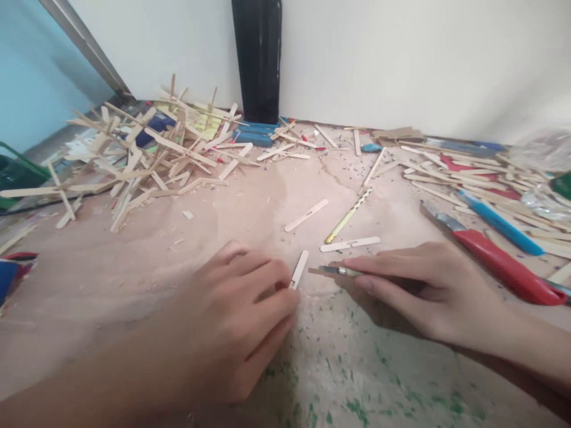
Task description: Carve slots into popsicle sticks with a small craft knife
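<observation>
My left hand (236, 315) lies on the table with its fingers closed on a wooden craft stick (299, 267), pinning its near end down. My right hand (423, 288) is closed round a small craft knife (336, 271) whose blade points left, close to the stick's side. Two slotted sticks (307, 214) (350, 244) and a yellow-green pencil (348, 217) lie just beyond my hands on the worn tabletop (178, 261).
A heap of glued stick pieces (147, 154) fills the back left. Loose sticks (468, 178), a red utility knife (499, 261) and a blue knife (499, 223) lie at the right. A black upright object (257, 59) stands against the white wall.
</observation>
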